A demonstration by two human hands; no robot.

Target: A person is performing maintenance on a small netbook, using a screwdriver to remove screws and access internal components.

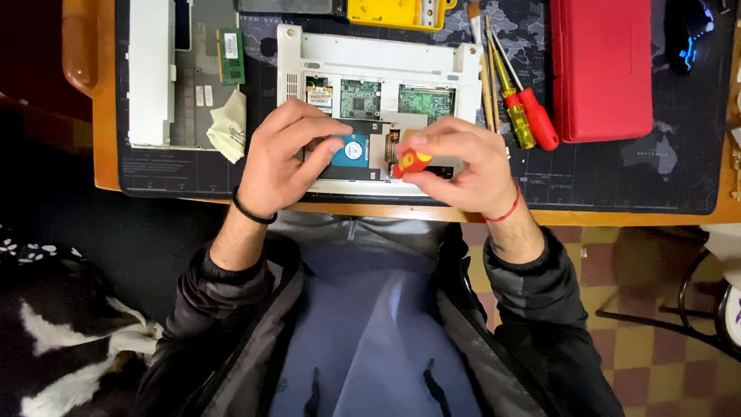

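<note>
Dark mat covers the worktop [100,154]; left hand [282,154] steadies the opened laptop [378,62] at nine o'clock, fingers spread, while right hand [463,166] grip clamps a red-yellow screwdriver [411,161] upright over the drive bay [351,150].

Right of the opened laptop [378,54]: two screwdrivers [525,108] lie close, red case [602,69] just beyond | left: cloth [230,127] and white panel [150,69] crowd in | bare mat [617,177] front right looks passable | top edge: yellow box [397,11], perhaps touching
</note>
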